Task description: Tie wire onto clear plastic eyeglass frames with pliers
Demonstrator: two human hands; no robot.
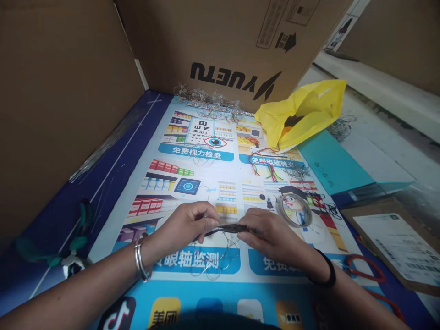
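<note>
My right hand (263, 229) is closed around dark needle-nose pliers (231, 228), whose jaws point left. My left hand (187, 223) pinches a thin wire at the tip of these jaws, its thumb and forefinger pressed together. Loops of fine silvery wire (225, 256) spread over the printed sheet just below both hands. What the jaws grip is too small to make out. Just beyond my right hand lies a roll of clear tape (294, 210).
Tangled wire pieces (209, 98) lie along the tall cardboard box (165, 50). A yellow bag (275, 121), coloured cords (271, 172) and a teal folder (335, 162) are back right. Red-handled scissors (366, 266) lie right, green-handled pliers (77, 243) left, near straight wires (103, 149).
</note>
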